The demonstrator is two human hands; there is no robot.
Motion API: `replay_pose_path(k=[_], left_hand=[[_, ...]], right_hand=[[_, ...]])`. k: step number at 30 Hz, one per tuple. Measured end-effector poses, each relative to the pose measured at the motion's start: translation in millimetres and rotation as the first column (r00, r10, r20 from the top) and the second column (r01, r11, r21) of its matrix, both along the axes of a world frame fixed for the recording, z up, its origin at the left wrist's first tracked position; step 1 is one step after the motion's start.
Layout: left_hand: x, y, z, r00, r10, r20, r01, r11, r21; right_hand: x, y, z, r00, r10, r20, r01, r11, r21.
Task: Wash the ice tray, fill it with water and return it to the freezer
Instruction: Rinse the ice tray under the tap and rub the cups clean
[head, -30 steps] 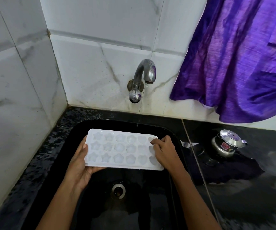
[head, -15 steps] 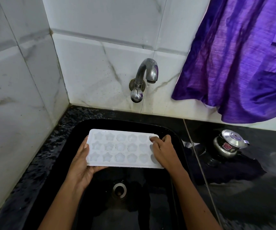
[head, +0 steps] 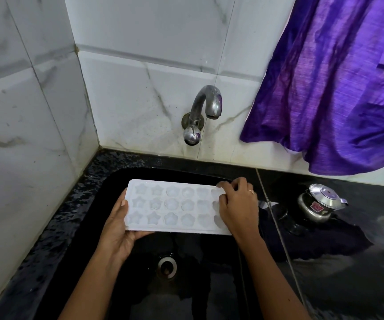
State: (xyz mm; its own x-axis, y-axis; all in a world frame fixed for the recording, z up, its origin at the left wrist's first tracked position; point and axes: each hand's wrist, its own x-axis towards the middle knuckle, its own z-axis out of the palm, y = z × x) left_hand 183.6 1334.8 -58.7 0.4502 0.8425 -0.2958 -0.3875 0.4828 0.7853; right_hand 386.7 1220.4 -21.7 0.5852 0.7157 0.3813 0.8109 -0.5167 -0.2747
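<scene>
The left hand [head: 117,229] grips the ice tray [head: 175,206] by its left end over the black sink [head: 108,195]. The right hand [head: 237,209] clasps its right end with curled fingers.

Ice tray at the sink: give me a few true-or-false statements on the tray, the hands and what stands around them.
1. The left hand and right hand both hold the ice tray above the sink. True.
2. The purple cloth hangs left of the tap. False: it hangs to the tap's right.
3. The metal pot stands inside the sink. False: it stands on the counter, right of the sink.
4. The drain shows below the tray. True.
</scene>
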Motion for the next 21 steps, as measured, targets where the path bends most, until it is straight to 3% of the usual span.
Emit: replay_pose_path(k=[2,6,10,21], left_hand=[[1,0,1,1.0,-0.003,-0.006,0.003,1.0,0.001],[2,-1,3,1.0,-0.008,-0.024,0.008,1.0,-0.009],[1,-2,5,1.0,-0.022,-0.017,0.022,1.0,-0.004],[0,-1,3,1.0,0.012,-0.02,-0.012,1.0,-0.009]], right_hand=[[-3,5,4,0.997,0.042,0.065,-0.041,0.999,-0.014],[-10,13,7,0.993,0.113,-0.019,-0.114,0.963,-0.244],[-12,18,8,0.991,0.098,-0.088,-0.123,0.929,-0.35],[-8,15,7,0.996,0.075,-0.046,-0.087,0.916,-0.392]])
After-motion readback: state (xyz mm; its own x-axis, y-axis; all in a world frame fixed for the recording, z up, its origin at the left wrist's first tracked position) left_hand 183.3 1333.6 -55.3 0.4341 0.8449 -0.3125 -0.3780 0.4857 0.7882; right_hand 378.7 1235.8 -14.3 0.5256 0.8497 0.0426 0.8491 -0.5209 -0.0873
